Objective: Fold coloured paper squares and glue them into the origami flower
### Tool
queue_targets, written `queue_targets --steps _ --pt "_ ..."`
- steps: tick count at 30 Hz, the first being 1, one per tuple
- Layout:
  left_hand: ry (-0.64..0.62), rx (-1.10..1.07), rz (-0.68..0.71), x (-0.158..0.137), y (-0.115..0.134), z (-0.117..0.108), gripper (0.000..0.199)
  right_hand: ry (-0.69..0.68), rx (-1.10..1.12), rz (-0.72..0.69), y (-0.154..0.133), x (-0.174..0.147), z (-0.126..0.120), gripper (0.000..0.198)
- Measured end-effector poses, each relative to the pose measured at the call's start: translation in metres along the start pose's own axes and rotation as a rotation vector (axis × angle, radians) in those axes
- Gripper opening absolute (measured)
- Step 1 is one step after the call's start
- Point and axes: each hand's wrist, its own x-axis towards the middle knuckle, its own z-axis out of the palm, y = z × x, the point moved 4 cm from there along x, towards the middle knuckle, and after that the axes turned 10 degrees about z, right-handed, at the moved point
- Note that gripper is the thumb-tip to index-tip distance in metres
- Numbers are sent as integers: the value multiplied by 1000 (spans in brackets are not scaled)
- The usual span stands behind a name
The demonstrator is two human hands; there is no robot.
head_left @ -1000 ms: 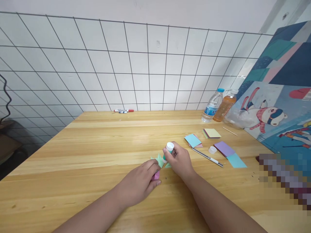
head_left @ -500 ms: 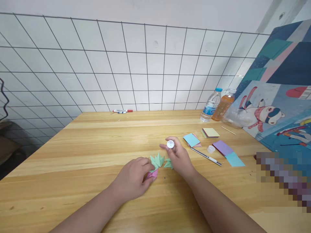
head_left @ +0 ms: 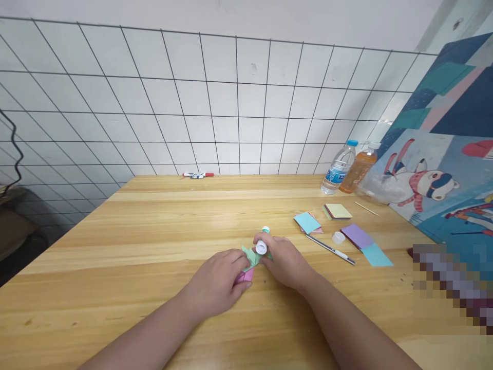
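My left hand [head_left: 219, 280] is closed on a folded paper piece low over the table. Its pink paper part [head_left: 245, 276] shows between thumb and fingers, and pointed green paper leaves [head_left: 252, 256] stick out beyond the fingertips. In my right hand [head_left: 287, 261] is a white glue stick [head_left: 261, 248] with a teal band, tilted so one round end faces me. The glue stick overlaps the green leaves in view; whether it touches them I cannot tell. A second green piece lies mostly hidden by the right hand.
To the right lie a clear cap [head_left: 338, 237], a utility knife [head_left: 331, 250], blue paper squares [head_left: 307, 222], a yellow-topped stack [head_left: 338, 211], a purple sheet [head_left: 357, 236] and a wooden stick [head_left: 365, 208]. Two bottles [head_left: 339, 169] stand behind. Markers [head_left: 197, 175] lie by the wall.
My right hand has moved left and a little down, bringing the glue stick over the green leaves and tipping it. My left hand keeps its hold. The view has shifted slightly.
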Motion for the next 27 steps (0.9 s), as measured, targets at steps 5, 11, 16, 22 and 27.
queue_targets --steps 5,11,16,22,27 --pt "-29 14 -18 1 -1 1 13 54 -101 19 4 1 -4 35" --pt "-23 24 -21 0 -1 0 15 167 188 86 5 0 -11 24" --pt "-28 -31 0 0 -1 0 14 265 417 148 3 -5 -15 29" --pt "-12 -84 74 4 2 -1 18 277 175 122 -6 -7 -17 25" --pt "-30 -74 68 3 2 -1 18 257 64 102 -9 -6 -13 24"
